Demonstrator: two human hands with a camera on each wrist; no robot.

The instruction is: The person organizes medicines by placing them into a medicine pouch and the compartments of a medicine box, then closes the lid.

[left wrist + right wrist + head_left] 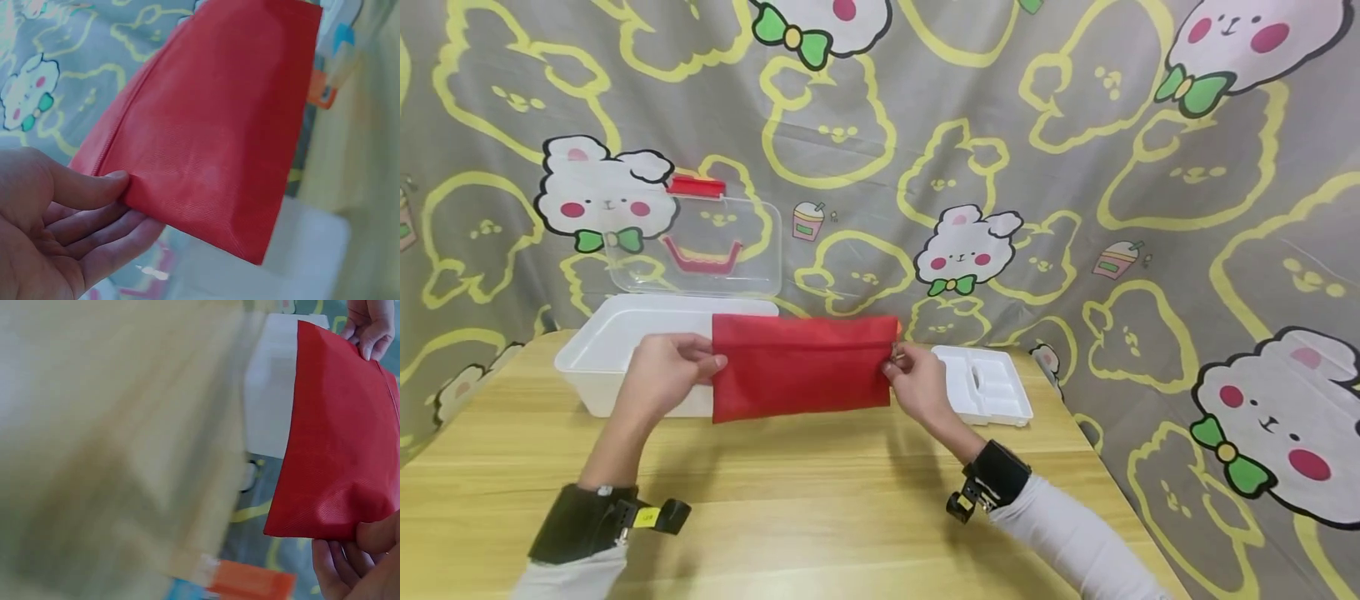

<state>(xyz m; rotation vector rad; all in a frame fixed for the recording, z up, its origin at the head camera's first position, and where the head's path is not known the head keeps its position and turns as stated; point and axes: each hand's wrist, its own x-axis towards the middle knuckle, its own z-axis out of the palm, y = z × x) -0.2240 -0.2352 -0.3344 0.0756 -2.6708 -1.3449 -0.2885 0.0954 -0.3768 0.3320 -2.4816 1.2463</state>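
A flat red zip pouch (801, 367) is held up above the wooden table (820, 492), stretched between both hands. My left hand (664, 367) pinches its left edge between thumb and fingers, also seen in the left wrist view where the thumb presses the red pouch (212, 131). My right hand (916, 377) pinches the right top corner, at the zip end. In the right wrist view the red pouch (340, 437) fills the right side, with my right hand (362, 562) at its lower corner.
A white plastic box (617, 350) with its clear lid (700, 250) raised stands behind the pouch at the left. A white compartment tray (988, 387) lies at the right. A cartoon-print cloth (1075, 167) hangs behind and over the table's right edge.
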